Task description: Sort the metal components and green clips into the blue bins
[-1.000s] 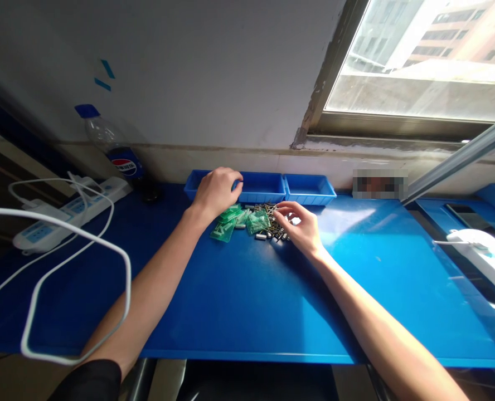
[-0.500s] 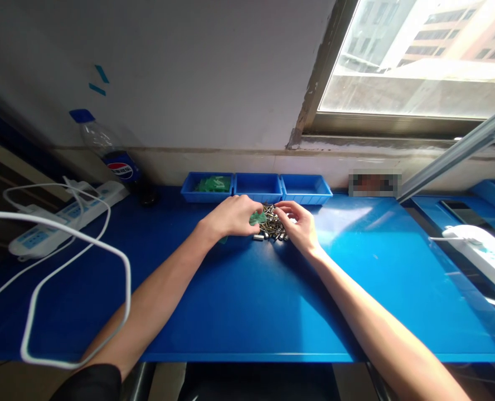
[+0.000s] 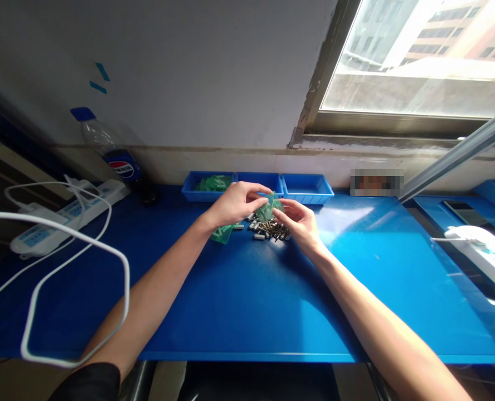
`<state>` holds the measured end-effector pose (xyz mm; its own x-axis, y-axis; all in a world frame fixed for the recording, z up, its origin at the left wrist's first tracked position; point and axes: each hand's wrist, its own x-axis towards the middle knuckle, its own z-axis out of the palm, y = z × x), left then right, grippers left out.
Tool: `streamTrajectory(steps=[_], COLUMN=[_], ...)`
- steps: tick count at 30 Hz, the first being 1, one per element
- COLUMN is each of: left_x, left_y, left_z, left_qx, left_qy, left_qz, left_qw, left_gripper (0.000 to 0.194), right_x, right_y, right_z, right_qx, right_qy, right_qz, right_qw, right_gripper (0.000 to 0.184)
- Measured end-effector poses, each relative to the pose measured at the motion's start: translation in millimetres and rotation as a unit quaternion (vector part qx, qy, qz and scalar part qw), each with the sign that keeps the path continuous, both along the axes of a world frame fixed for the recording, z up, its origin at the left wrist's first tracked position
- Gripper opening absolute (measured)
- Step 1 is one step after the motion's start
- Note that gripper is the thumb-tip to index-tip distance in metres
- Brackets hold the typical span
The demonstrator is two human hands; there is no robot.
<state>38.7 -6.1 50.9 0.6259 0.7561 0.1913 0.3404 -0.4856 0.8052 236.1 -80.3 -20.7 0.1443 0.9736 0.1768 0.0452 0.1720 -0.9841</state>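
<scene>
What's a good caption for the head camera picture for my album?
Left hand and right hand hold a green piece over a pile of small parts by blue bins.

From the person's place, twelve o'clock holds two hands, left hand (image 3: 236, 204) and right hand (image 3: 301, 224), three blue bins (image 3: 308, 197), plus green pieces (image 3: 266, 210) and pins (image 3: 276, 229) too jumbled to count. Eleven o'clock has one bottle (image 3: 124, 166) and two tape strips (image 3: 98, 87); ten, one power strip (image 3: 40, 236). One o'clock has one window (image 3: 415, 89); two, a second power strip (image 3: 488, 249) and a fourth bin (image 3: 492, 195).
</scene>
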Motion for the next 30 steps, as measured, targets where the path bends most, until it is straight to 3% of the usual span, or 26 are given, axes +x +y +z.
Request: streamTrajectory(steps=[5,13,17,22,26,30], left_x=[1,-7,-25,-62,-90,-102], left_y=[-2,-2,3,15,28,40], left_z=[-0.7,12.5,29.9,46.4,45.7,33.6], left_qx=[-0.025,0.039,0.088,0.095,0.136,0.18], left_qy=[-0.002,0.022,0.033,0.035,0.082,0.179], left_qz=[0.001,0.009,0.058,0.078,0.155,0.29], left_qw=[1.0,0.999,0.994,0.992,0.975,0.923], left_gripper=[0.028,0.012,0.006,0.008,0.005,0.002], right_x=[0,-8,-19,-44,-67,-81], right_y=[0,-1,13,50,71,75], right_z=[4.6,1.5,17.0,47.1,58.1,52.6], right_qx=[-0.011,-0.003,0.027,0.081,0.085,0.073], right_qy=[0.034,0.052,0.009,-0.034,-0.065,-0.059], right_qz=[0.007,0.0,0.028,0.068,0.111,0.12], right_qw=[0.999,0.999,0.999,0.994,0.988,0.988], right_gripper=[0.038,0.045,0.042,0.034,0.035,0.033])
